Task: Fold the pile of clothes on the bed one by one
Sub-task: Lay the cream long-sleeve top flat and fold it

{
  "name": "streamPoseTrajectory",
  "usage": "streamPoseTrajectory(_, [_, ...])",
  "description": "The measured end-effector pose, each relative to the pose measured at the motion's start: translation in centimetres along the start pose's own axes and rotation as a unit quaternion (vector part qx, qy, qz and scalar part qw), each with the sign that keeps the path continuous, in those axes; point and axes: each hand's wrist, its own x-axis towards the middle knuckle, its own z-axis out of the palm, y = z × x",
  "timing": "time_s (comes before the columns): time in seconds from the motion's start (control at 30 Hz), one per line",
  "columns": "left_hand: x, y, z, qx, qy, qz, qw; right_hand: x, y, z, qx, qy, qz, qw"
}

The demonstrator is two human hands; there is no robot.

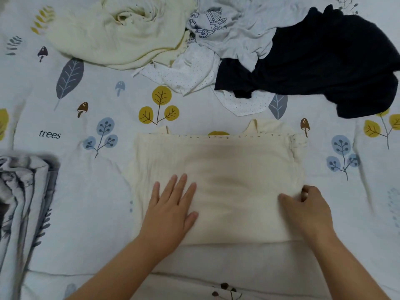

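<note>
A cream garment (227, 165) lies flat in a rough rectangle on the bed in front of me, with straps showing at its far edge. My left hand (173, 202) presses flat on its left part, fingers straight and spread. My right hand (307, 208) grips the garment's right edge, fingers curled into the cloth. Beyond it is the unfolded pile: a pale yellow garment (116, 31), a light grey printed shirt (233, 24), a white dotted piece (190, 72) and a dark navy garment (324, 61).
The bed sheet (86, 202) is white with leaf, tree and mushroom prints. A folded grey-and-white patterned blanket (23, 191) lies at the left edge. Bare sheet lies on both sides of the cream garment.
</note>
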Motion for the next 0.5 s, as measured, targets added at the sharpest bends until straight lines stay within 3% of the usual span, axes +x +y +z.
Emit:
streamPoseTrajectory(0.17, [-0.4,-1.3,-1.6,-0.085,-0.039,0.020,0.995,-0.5,-2.0,-2.3,0.073,-0.156,0.032,0.985])
streamPoseTrajectory(0.3, [-0.8,-1.7,-3.9,-0.282,0.042,-0.043,0.957,-3.4,-4.9,-2.0,0.062,-0.131,-0.074,0.987])
streamPoseTrajectory(0.4, [-0.7,-2.6,-5.9,-0.440,0.049,-0.151,0.884,-6.9,-7.4,0.2,0.018,-0.102,-0.152,0.983])
streamPoseTrajectory(0.5, [-0.3,-4.0,-7.9,-0.611,0.065,-0.214,0.760,-10.9,-9.8,3.6,-0.017,-0.085,-0.220,0.972])
